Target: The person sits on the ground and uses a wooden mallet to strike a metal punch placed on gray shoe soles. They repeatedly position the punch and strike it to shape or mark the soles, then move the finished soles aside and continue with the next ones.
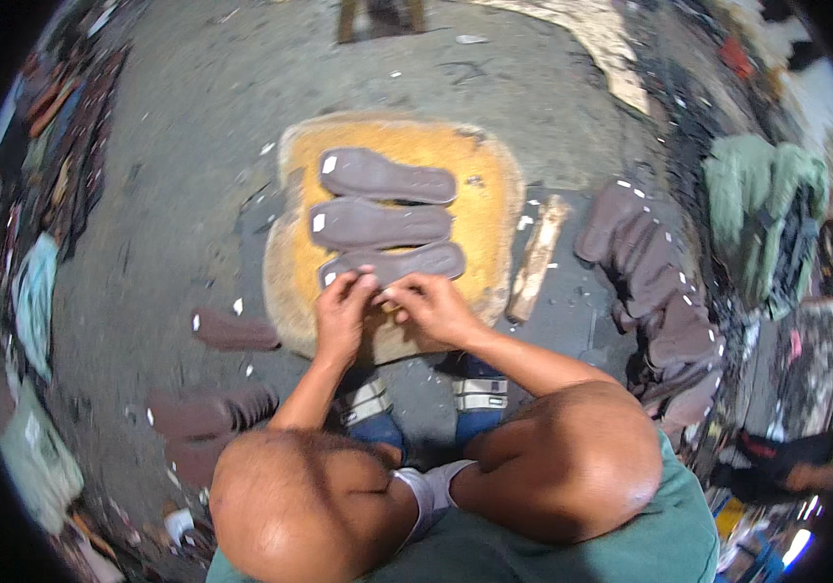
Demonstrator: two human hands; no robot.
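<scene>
Three brown shoe soles lie in a row across a worn yellow board: the far sole (392, 181), the middle sole (387, 225) and the near sole (416, 261). The far and middle ones each show a white patch at the left end. My left hand (341, 309) is closed in a pinch over the near sole's front edge. Close beside it, my right hand (433, 309) is also pinched, fingertips almost meeting the left ones. Anything between the fingers is too small to make out. The hands hide part of the near sole.
The yellow board (290, 306) rests on the ground before my feet. A wooden stick (539, 257) lies to its right. Beyond that runs a long heap of brown soles (645, 272). At left are a single sole (235, 330) and another pile of soles (205, 428).
</scene>
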